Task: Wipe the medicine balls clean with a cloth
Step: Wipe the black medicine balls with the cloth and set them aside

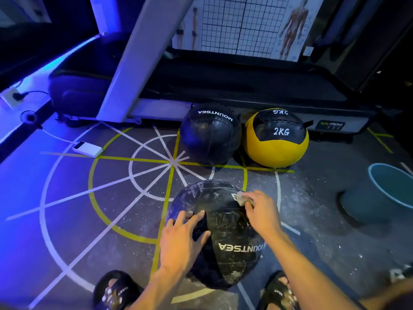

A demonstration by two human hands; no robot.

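Left hand [182,239]: fingers spread wide, flat on the dusty black ball [225,238].
Right hand [260,210]: fingertips pinch the cloth [242,198] against it.
Floor [89,198]: dark, line-marked.

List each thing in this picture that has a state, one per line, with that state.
Near black ball: dusty, being wiped.
Cloth: bunched in right hand, on the ball.
Left hand: fingers spread, steadying the ball.
Far black ball: untouched.
Yellow ball: untouched.

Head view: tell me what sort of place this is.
Most likely a gym: medicine balls, one marked 2KG, lie by a treadmill, with a muscle anatomy poster and agility lines on the floor.
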